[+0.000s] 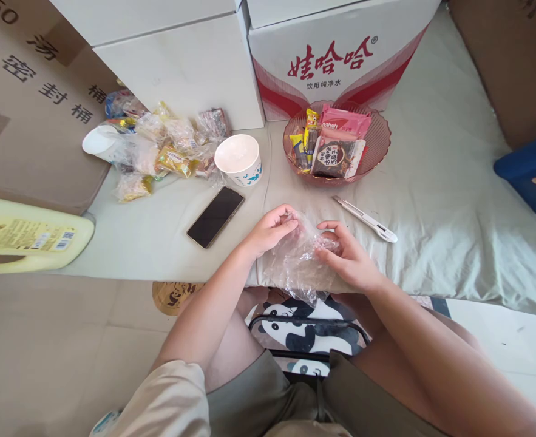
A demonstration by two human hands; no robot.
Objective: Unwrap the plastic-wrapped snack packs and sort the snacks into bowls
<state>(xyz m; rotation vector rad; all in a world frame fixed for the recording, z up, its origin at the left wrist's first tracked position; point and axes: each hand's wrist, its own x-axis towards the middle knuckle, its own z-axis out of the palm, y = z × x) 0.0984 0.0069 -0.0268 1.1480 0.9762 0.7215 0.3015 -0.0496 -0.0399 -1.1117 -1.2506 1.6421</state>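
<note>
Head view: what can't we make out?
Clear plastic: part at the left hand hidden by that hand, head view.
Bowl: floor mostly hidden by snacks, head view.
Jug: cut off by head view's left edge; fine print too small.
Blue box: cut off by head view's right edge.

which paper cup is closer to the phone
The blue-printed paper cup just beyond the smartphone; the other white cup is farther left, beside the wrapped snacks.

Here's our one camera, up on the head, tipped forward and down: shorts (pixel 254 394) nearest (right at the bottom edge!), left hand (pixel 272 232) and right hand (pixel 348 260) close in mid-frame, the lettered white carton (pixel 331 68) farther off up top.
</note>
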